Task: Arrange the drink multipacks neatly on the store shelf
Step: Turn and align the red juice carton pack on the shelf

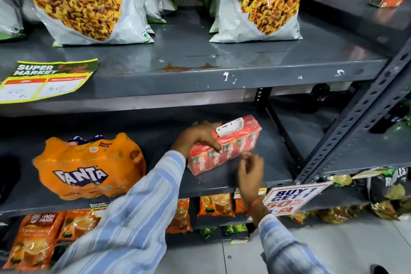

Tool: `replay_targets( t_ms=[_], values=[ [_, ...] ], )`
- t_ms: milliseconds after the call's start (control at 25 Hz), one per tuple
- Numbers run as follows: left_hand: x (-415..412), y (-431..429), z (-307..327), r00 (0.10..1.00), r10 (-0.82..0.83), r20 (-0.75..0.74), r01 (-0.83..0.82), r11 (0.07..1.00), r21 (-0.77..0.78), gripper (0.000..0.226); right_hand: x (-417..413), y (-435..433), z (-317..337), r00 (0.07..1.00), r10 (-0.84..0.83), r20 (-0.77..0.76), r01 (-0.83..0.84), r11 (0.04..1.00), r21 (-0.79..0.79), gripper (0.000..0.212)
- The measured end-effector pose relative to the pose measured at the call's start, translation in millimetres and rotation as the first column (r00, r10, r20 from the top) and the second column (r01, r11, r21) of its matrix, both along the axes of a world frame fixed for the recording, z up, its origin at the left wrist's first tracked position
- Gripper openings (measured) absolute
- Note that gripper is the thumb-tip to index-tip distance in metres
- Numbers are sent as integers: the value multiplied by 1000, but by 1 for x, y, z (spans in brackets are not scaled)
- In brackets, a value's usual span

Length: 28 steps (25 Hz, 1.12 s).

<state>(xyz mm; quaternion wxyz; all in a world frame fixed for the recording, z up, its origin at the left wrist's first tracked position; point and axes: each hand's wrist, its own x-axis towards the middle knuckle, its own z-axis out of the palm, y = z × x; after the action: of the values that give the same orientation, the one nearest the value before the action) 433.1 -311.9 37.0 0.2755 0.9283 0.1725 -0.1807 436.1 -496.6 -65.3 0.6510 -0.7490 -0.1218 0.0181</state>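
Note:
A red multipack of juice cartons [231, 149] lies on the grey middle shelf [255, 176], angled with its right end farther back. My left hand [198, 135] rests over the pack's left top edge, thumb on its front face, gripping it. My right hand [250, 170] hovers just in front of the pack's lower right side, fingers loosely curled and holding nothing. An orange shrink-wrapped Fanta multipack [89, 167] stands on the same shelf to the left, a gap apart from the red pack.
Large snack bags [260, 0] stand on the upper shelf [200, 73], which carries a price label [44, 80]. A perforated shelf upright [355, 115] slants at the right. Tea pouches [215, 204] fill the bottom shelf beside a "Buy 1 Get 1" sign [291, 196].

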Motion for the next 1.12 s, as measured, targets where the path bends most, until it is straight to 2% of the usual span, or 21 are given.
replay_targets(
  t_ms=[40, 80, 120, 160, 200, 240, 280, 320, 400, 480, 520, 640, 800, 1120],
  values=[
    [-7, 1, -1, 998, 56, 28, -59, 992, 113, 95, 17, -5, 5, 996, -94, 2, 94, 996, -11, 17],
    [-19, -3, -5, 980, 166, 106, -184, 964, 190, 99, 37, -9, 9, 990, -140, -7, 140, 989, -45, 28],
    [-31, -11, -12, 924, 317, 213, -353, 921, 164, 103, 56, -12, 14, 989, -142, -32, 138, 987, -86, 40],
    [-45, -23, -25, 807, 499, 316, -527, 850, 4, 105, 72, -12, 20, 990, -113, -83, 104, 988, -111, 48],
    [-56, -35, -42, 635, 679, 368, -636, 730, -251, 105, 86, -9, 27, 986, -66, -153, 51, 994, -100, 51],
    [-64, -49, -55, 460, 816, 349, -655, 577, -488, 103, 96, -5, 35, 972, -3, -236, -9, 999, -50, 49],
    [-69, -61, -66, 327, 890, 319, -621, 456, -637, 101, 102, 0, 40, 949, 68, -309, -70, 998, 4, 46],
    [-70, -68, -70, 255, 922, 293, -592, 388, -707, 100, 105, 5, 42, 933, 112, -341, -107, 994, 31, 43],
    [-69, -68, -69, 243, 927, 287, -574, 376, -728, 79, 102, 11, 37, 944, 94, -317, -92, 996, 21, 35],
    [-66, -58, -64, 283, 905, 316, -578, 424, -697, 52, 92, 7, 29, 959, 50, -279, -37, 998, 54, 30],
    [-66, -53, -64, 311, 891, 331, -579, 454, -678, 47, 88, 3, 25, 960, 35, -277, -16, 997, 69, 30],
    [-72, -54, -65, 392, 851, 350, -588, 525, -616, 46, 78, -10, 17, 957, -37, -286, 60, 996, 72, 33],
    [-82, -75, -74, 437, 788, 434, -570, 616, -544, 47, 63, -32, 22, 965, -97, -245, 124, 988, 97, 33],
    [-92, -95, -76, 446, 734, 513, -581, 673, -458, 50, 49, -52, 26, 971, -90, -222, 114, 989, 98, 35]
  ],
)
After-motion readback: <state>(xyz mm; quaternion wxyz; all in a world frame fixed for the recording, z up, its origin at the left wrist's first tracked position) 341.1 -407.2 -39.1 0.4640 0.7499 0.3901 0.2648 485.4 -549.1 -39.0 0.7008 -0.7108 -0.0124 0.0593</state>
